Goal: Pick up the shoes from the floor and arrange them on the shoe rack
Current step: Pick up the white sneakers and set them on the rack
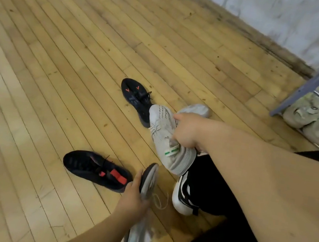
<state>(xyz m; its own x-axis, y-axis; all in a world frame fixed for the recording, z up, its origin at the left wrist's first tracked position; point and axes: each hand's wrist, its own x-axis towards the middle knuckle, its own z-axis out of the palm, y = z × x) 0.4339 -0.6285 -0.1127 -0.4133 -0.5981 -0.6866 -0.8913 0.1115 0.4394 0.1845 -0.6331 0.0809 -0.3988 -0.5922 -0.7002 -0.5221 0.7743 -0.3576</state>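
My right hand (187,130) grips a light grey knit sneaker (165,134) with a green and white heel tab, held above the floor. A second grey shoe toe (196,110) shows just behind that hand. My left hand (134,198) holds another grey sneaker (148,181) sole-up, its white lace dangling. Two dark navy sneakers with red marks lie on the wooden floor: one (96,170) just left of my left hand, the other (137,99) farther away, partly behind the grey shoe. The grey metal shoe rack (318,75) stands at the right edge.
Pale olive shoes (310,115) sit on the rack's low shelf. My own black trouser leg and white-and-black shoe (183,195) are beside my hands. A grey wall (275,15) runs along the floor's far edge. Bare floorboards (59,63) spread to the left.
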